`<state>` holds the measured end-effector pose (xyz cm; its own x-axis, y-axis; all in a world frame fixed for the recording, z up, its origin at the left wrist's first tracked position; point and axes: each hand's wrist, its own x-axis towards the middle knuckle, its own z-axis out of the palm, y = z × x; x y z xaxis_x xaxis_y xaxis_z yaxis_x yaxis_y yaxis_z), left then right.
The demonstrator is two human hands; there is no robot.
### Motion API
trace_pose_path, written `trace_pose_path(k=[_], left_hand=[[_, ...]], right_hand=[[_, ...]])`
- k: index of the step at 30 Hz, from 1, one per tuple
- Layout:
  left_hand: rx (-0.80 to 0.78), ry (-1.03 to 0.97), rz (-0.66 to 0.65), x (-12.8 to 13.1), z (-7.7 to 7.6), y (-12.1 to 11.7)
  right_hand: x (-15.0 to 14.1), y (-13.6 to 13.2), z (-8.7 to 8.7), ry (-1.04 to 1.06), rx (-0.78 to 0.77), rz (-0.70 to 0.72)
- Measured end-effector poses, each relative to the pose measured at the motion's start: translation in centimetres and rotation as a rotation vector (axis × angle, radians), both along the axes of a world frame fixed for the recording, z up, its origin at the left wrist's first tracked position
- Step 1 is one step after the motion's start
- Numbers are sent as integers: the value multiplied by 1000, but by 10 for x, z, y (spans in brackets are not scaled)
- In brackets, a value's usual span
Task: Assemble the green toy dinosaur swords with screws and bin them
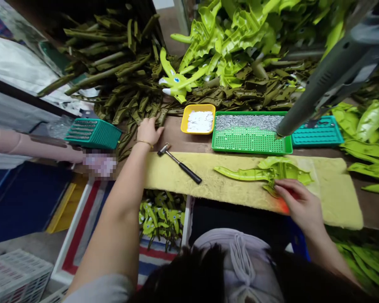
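Pinching a lime-green shell (240,173) with the right hand (303,206), clamping the grip of thumb and fingers on its near edge, and resting it on the yellow cloth (227,187). Reaching with the left hand (148,134) to the edge of the olive-brown parts (135,109), holding thumb and fingers apart in that grip. Working before a yellow tray (182,121) of small white pieces, a perforated green tray (240,150) with silvery pins massed along its far side, and a ridged teal tray (317,139) on the counter (173,132). Reaching past stacked teal trays (107,134), the top one bearing rows of metallic pieces, and a hammer (185,167). Sitting above a white-edged bin (187,219) of green figures (161,216).
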<state>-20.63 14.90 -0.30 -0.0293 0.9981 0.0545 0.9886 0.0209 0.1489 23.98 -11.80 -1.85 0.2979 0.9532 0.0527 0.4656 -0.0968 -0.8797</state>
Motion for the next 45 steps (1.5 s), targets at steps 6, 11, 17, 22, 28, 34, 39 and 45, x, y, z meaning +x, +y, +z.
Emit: trace_pose_path(k=[6, 11, 17, 22, 28, 34, 39, 45], left_hand=[[328, -20, -98, 44, 38, -45], [153, -167, -901, 173, 25, -142], [69, -168, -940, 245, -12, -161], [74, -192, -929, 239, -16, -159], [104, -224, -930, 238, -16, -162], [86, -187, -962, 240, -19, -159], [109, -195, -989, 244, -17, -161], [-19, -93, -1038, 251, 5, -151]], right_hand=[[-4, 2, 1, 92, 27, 12], [-3, 7, 4, 104, 50, 9], [-4, 9, 5, 128, 58, -50], [-4, 7, 0, 86, 131, -43], [9, 14, 12, -43, 141, 40], [33, 47, 9, -429, 157, 344], [39, 59, 3, -465, 108, 387], [49, 70, 3, -379, 22, 469]])
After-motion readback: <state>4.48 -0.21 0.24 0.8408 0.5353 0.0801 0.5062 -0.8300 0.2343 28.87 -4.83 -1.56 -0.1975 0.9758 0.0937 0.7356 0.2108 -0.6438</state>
